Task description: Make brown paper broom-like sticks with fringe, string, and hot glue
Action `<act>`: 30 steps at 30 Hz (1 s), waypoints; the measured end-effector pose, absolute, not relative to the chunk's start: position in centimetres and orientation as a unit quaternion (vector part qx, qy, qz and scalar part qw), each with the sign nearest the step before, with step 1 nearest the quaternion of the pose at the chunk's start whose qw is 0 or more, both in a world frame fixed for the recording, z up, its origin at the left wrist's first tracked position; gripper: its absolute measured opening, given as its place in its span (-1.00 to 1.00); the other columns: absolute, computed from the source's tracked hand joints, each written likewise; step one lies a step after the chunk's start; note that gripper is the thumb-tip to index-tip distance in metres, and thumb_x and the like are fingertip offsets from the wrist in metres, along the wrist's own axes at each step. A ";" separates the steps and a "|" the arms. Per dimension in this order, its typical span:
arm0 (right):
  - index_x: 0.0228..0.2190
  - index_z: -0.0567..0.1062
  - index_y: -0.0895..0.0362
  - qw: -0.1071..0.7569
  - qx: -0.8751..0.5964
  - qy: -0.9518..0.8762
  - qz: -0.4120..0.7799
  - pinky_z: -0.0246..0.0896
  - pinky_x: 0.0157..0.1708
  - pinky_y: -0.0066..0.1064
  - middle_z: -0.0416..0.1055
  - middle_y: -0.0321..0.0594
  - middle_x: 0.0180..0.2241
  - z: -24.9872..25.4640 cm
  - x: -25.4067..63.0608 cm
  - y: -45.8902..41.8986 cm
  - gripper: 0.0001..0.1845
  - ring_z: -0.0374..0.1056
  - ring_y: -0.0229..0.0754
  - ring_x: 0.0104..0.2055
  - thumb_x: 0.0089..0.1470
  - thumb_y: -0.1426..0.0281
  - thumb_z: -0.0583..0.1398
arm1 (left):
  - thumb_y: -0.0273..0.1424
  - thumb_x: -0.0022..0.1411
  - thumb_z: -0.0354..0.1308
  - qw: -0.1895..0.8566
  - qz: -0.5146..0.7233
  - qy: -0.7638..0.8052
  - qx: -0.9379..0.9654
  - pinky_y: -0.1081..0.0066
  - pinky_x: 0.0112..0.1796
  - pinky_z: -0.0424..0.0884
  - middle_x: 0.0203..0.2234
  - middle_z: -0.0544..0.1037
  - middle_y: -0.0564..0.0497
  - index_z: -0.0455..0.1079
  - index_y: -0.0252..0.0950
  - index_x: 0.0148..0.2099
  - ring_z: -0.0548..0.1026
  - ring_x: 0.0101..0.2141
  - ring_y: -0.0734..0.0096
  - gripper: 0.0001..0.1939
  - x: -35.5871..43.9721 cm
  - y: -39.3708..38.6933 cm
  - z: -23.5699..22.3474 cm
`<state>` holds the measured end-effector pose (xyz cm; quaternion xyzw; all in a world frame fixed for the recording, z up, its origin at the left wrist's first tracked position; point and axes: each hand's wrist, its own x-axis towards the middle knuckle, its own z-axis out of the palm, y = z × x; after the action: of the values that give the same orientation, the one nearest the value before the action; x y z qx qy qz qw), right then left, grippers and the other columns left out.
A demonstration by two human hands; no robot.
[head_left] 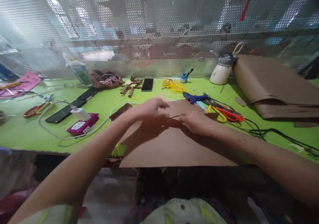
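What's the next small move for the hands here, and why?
I'd probably settle the left hand beside the dark line in the brown paper, to steady both sides. The right hand is already at the line's right end; the left is blurred just left of it, and whether it touches the paper isn't clear.

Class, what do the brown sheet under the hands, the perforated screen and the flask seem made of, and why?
Sheet: likely matte kraft paper; thin edge, brown colour.
Screen: perhaps shiny metal, possibly plastic; regular holes, bright glints.
Flask: smooth cream body; plastic or coated metal, unclear.
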<state>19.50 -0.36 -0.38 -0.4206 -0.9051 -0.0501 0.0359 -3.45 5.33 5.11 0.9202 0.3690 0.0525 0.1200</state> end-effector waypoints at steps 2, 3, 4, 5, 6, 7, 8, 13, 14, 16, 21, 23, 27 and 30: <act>-0.37 0.48 0.17 0.024 -0.431 -0.902 -0.035 -0.04 -0.43 -0.38 0.47 -0.10 -0.33 -0.3 19.6 0.0 -0.80 0.34 -0.13 -0.32 0.14 0.45 0.06 | -0.15 0.07 0.16 0.072 -0.004 0.376 0.924 0.39 -0.28 0.33 -0.20 0.54 -0.10 0.45 -0.26 -0.07 0.48 -0.25 0.24 -0.58 -3.0 3.2 3.4; -0.37 0.48 0.18 0.019 -0.435 -0.900 -0.026 -0.03 -0.42 -0.38 0.47 -0.10 -0.33 -0.2 19.6 0.2 -0.81 0.35 -0.12 -0.31 0.14 0.43 0.07 | -0.14 0.06 0.16 0.051 -0.015 0.388 0.920 0.38 -0.33 0.32 -0.25 0.55 -0.09 0.47 -0.25 -0.13 0.48 -0.29 0.23 -0.62 -2.8 2.6 2.7; -0.37 0.49 0.18 0.016 -0.437 -0.899 -0.020 -0.01 -0.40 -0.38 0.48 -0.10 -0.33 -0.1 19.6 0.3 -0.81 0.35 -0.11 -0.29 0.14 0.42 0.08 | -0.15 0.05 0.16 0.032 -0.026 0.398 0.916 0.38 -0.37 0.30 -0.31 0.56 -0.08 0.47 -0.25 -0.18 0.48 -0.33 0.23 -0.65 -2.7 2.3 2.1; -0.36 0.49 0.17 0.014 -0.439 -0.898 -0.016 0.00 -0.39 -0.38 0.48 -0.10 -0.32 0.0 19.6 0.4 -0.82 0.35 -0.10 -0.27 0.14 0.41 0.08 | -0.17 0.06 0.14 0.013 -0.032 0.407 0.913 0.38 -0.40 0.28 -0.36 0.56 -0.08 0.47 -0.25 -0.22 0.48 -0.35 0.22 -0.69 -2.7 2.3 1.8; -0.35 0.49 0.17 0.010 -0.442 -0.897 -0.015 0.01 -0.39 -0.38 0.48 -0.10 -0.31 0.2 19.6 0.4 -0.82 0.36 -0.10 -0.26 0.13 0.41 0.09 | -0.21 0.08 0.12 -0.003 -0.036 0.413 0.910 0.38 -0.42 0.27 -0.39 0.56 -0.07 0.47 -0.25 -0.25 0.48 -0.37 0.23 -0.74 -2.6 2.4 1.6; -0.35 0.50 0.16 0.005 -0.445 -0.895 -0.017 0.01 -0.39 -0.38 0.49 -0.10 -0.30 0.3 19.6 0.4 -0.82 0.36 -0.09 -0.26 0.12 0.41 0.10 | -0.25 0.10 0.09 -0.016 -0.041 0.415 0.909 0.38 -0.42 0.26 -0.41 0.56 -0.07 0.47 -0.25 -0.27 0.48 -0.38 0.23 -0.77 -2.6 2.6 1.6; -0.35 0.50 0.16 -0.003 -0.449 -0.893 -0.020 0.00 -0.39 -0.38 0.49 -0.10 -0.30 0.5 19.6 0.4 -0.83 0.36 -0.09 -0.26 0.11 0.41 0.10 | -0.30 0.11 0.06 -0.029 -0.044 0.414 0.909 0.38 -0.41 0.26 -0.42 0.55 -0.08 0.48 -0.26 -0.29 0.48 -0.38 0.24 -0.79 -2.6 2.7 1.6; -0.40 0.52 0.14 -0.038 -0.469 -0.882 -0.036 -0.02 -0.42 -0.37 0.50 -0.10 -0.33 0.9 20.4 0.1 -0.83 0.36 -0.09 -0.30 0.08 0.36 0.13 | -0.43 0.12 0.01 -0.057 -0.015 0.385 0.921 0.35 -0.39 0.28 -0.41 0.52 -0.10 0.47 -0.28 -0.33 0.45 -0.39 0.27 -0.80 -2.8 1.8 1.8; -0.42 0.52 0.15 -0.039 -0.467 -0.882 -0.044 -0.03 -0.42 -0.36 0.49 -0.09 -0.33 0.8 20.7 -0.1 -0.82 0.35 -0.10 -0.31 0.09 0.37 0.13 | -0.44 0.13 0.00 -0.066 -0.002 0.376 0.924 0.34 -0.38 0.28 -0.41 0.51 -0.11 0.46 -0.29 -0.33 0.44 -0.40 0.27 -0.80 -2.9 1.3 1.7; -0.43 0.51 0.16 -0.031 -0.455 -0.887 -0.069 -0.06 -0.43 -0.35 0.48 -0.09 -0.35 0.6 21.4 -0.7 -0.80 0.33 -0.11 -0.33 0.11 0.41 0.09 | -0.45 0.14 0.00 -0.088 0.017 0.361 0.928 0.32 -0.39 0.29 -0.40 0.48 -0.14 0.45 -0.32 -0.33 0.42 -0.40 0.25 -0.82 -3.0 0.2 1.5; -0.43 0.46 0.22 0.017 -0.409 -0.899 -0.156 -0.07 -0.38 -0.31 0.41 -0.06 -0.37 -0.7 22.5 -3.0 -0.81 0.23 -0.08 -0.29 0.07 0.58 0.05 | -0.51 0.19 0.00 -0.170 0.020 0.329 0.929 0.29 -0.40 0.30 -0.36 0.43 -0.18 0.41 -0.35 -0.27 0.39 -0.35 0.22 -0.84 -3.4 -1.5 0.6; -0.44 0.44 0.23 0.035 -0.401 -0.897 -0.183 -0.07 -0.35 -0.29 0.39 -0.04 -0.38 -1.3 22.8 -3.7 -0.80 0.20 -0.06 -0.28 0.08 0.60 0.04 | -0.52 0.23 -0.02 -0.200 0.023 0.313 0.928 0.27 -0.36 0.32 -0.36 0.42 -0.17 0.40 -0.34 -0.29 0.37 -0.33 0.20 -0.84 -3.8 -1.7 0.1; -0.45 0.43 0.22 0.044 -0.397 -0.892 -0.211 -0.07 -0.35 -0.29 0.35 -0.06 -0.40 -2.1 23.6 -4.3 -0.75 0.14 -0.06 -0.29 0.14 0.59 0.00 | -0.54 0.23 0.00 -0.221 0.022 0.305 0.926 0.25 -0.32 0.33 -0.37 0.41 -0.15 0.39 -0.34 -0.32 0.34 -0.33 0.20 -0.85 -4.3 -1.6 -0.5; -0.46 0.42 0.21 0.041 -0.393 -0.893 -0.217 -0.07 -0.35 -0.29 0.33 -0.07 -0.41 -2.2 24.1 -4.4 -0.74 0.13 -0.07 -0.29 0.17 0.58 0.00 | -0.54 0.22 0.02 -0.222 0.018 0.302 0.927 0.26 -0.34 0.33 -0.38 0.40 -0.14 0.39 -0.35 -0.33 0.34 -0.35 0.20 -0.86 -4.4 -1.7 -0.5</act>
<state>24.06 -4.43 -2.19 -0.3927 -0.8926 -0.2174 0.0412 -4.44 -1.65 -0.53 0.9269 0.3019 0.0185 -0.2221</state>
